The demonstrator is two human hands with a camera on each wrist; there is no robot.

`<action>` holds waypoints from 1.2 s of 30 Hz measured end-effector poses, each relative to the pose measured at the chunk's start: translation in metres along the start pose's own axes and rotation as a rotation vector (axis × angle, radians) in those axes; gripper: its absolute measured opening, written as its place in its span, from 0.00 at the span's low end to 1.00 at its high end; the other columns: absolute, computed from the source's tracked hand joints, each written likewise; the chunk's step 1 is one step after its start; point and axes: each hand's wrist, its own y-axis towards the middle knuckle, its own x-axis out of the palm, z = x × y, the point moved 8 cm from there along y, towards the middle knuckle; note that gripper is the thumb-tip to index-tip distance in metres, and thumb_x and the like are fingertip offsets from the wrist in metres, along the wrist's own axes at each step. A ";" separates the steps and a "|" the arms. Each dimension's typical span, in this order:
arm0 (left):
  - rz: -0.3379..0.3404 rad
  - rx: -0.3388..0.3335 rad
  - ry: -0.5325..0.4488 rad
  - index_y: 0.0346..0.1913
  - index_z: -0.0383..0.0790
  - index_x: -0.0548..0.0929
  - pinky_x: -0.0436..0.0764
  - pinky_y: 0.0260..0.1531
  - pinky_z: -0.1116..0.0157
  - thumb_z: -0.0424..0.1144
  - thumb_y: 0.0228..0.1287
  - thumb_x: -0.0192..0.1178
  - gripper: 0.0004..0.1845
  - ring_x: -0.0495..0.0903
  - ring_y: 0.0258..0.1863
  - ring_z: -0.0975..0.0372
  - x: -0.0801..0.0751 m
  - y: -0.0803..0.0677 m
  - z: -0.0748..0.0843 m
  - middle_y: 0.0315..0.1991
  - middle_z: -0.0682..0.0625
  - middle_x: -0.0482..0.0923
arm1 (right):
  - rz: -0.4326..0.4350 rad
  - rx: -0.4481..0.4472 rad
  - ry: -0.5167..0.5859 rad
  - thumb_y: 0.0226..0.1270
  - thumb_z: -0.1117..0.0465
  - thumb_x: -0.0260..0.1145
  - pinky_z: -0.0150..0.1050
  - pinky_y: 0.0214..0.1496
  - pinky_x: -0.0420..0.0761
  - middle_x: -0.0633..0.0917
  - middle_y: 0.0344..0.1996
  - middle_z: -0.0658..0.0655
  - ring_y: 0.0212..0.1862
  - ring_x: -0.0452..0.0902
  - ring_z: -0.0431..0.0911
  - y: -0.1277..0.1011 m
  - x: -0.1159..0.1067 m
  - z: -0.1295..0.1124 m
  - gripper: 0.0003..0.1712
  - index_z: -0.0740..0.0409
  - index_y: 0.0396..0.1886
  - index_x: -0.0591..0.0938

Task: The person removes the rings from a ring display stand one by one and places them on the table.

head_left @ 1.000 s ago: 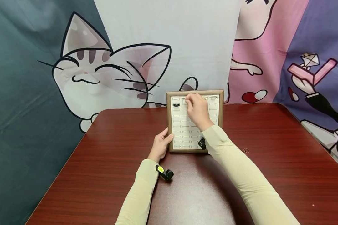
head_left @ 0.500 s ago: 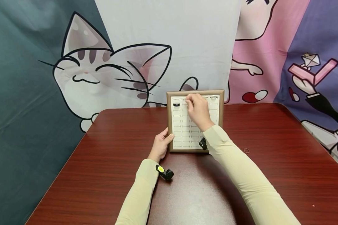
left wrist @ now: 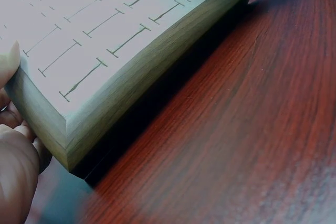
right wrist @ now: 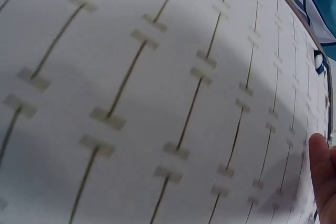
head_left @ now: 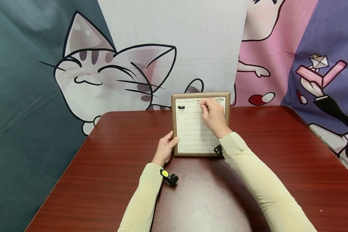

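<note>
A wood-framed ring tray with a white slotted insert lies on the dark red table. A black ring sits in its top-left slot, and a silver ring stands at the top right. My left hand grips the tray's lower left corner, thumb on the frame's top. My right hand hovers over the top row with its fingers curled, tips at the slots. Whether they pinch anything is hidden. In the right wrist view one fingertip shows beside the insert.
Cartoon-printed cloth hangs just behind the table's far edge. Bare tabletop spreads left, right and in front of the tray. A small black camera is strapped to each wrist.
My right hand has slid to the right along the tray's top row, uncovering the slots beside the black ring. The left hand and the tray have stayed put.
</note>
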 end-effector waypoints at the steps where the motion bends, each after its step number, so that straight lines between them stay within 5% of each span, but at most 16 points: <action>1: 0.001 0.001 0.001 0.66 0.28 0.63 0.81 0.39 0.69 0.26 0.65 0.51 0.26 0.80 0.39 0.67 0.000 0.000 0.000 0.54 0.30 0.73 | 0.004 -0.004 -0.012 0.61 0.71 0.59 0.44 0.38 0.75 0.81 0.29 0.62 0.33 0.74 0.53 -0.002 -0.003 0.002 0.03 0.67 0.29 0.79; 16: 0.009 0.001 -0.017 0.66 0.28 0.63 0.81 0.40 0.70 0.26 0.65 0.51 0.26 0.80 0.40 0.67 -0.001 0.000 -0.002 0.55 0.31 0.72 | 0.094 0.025 -0.087 0.59 0.73 0.61 0.43 0.34 0.72 0.78 0.25 0.63 0.32 0.74 0.54 -0.033 -0.062 0.033 0.03 0.66 0.27 0.78; 21: 0.006 0.005 -0.013 0.66 0.28 0.63 0.81 0.40 0.70 0.26 0.65 0.51 0.26 0.80 0.40 0.67 -0.001 0.001 -0.002 0.55 0.31 0.72 | 0.135 0.094 -0.120 0.59 0.73 0.61 0.31 0.32 0.68 0.80 0.25 0.62 0.32 0.76 0.53 -0.045 -0.087 0.049 0.03 0.67 0.27 0.79; 26: 0.010 0.005 -0.010 0.65 0.29 0.64 0.81 0.40 0.70 0.25 0.65 0.51 0.25 0.80 0.40 0.67 -0.001 0.001 -0.003 0.55 0.31 0.72 | 0.161 0.168 -0.170 0.60 0.72 0.59 0.31 0.32 0.66 0.80 0.26 0.63 0.32 0.76 0.53 -0.061 -0.110 0.066 0.03 0.67 0.29 0.80; 30: 0.007 0.012 -0.002 0.65 0.28 0.63 0.80 0.40 0.70 0.26 0.65 0.52 0.26 0.80 0.41 0.67 -0.002 0.002 -0.002 0.55 0.32 0.72 | 0.164 0.221 -0.211 0.61 0.71 0.59 0.32 0.33 0.67 0.81 0.27 0.63 0.31 0.74 0.35 -0.072 -0.126 0.074 0.04 0.68 0.30 0.80; 33: 0.006 0.009 0.001 0.65 0.28 0.63 0.80 0.41 0.71 0.27 0.65 0.52 0.26 0.79 0.41 0.67 -0.002 0.002 -0.003 0.56 0.30 0.71 | 0.171 0.255 -0.227 0.62 0.71 0.59 0.29 0.33 0.66 0.81 0.27 0.63 0.31 0.64 0.18 -0.081 -0.136 0.079 0.04 0.68 0.31 0.80; 36: 0.010 0.000 -0.001 0.65 0.27 0.63 0.80 0.41 0.71 0.26 0.65 0.52 0.26 0.79 0.41 0.68 -0.002 0.002 -0.003 0.57 0.29 0.70 | 0.172 0.288 -0.242 0.62 0.70 0.59 0.29 0.33 0.66 0.81 0.27 0.63 0.30 0.62 0.16 -0.089 -0.144 0.084 0.05 0.68 0.31 0.80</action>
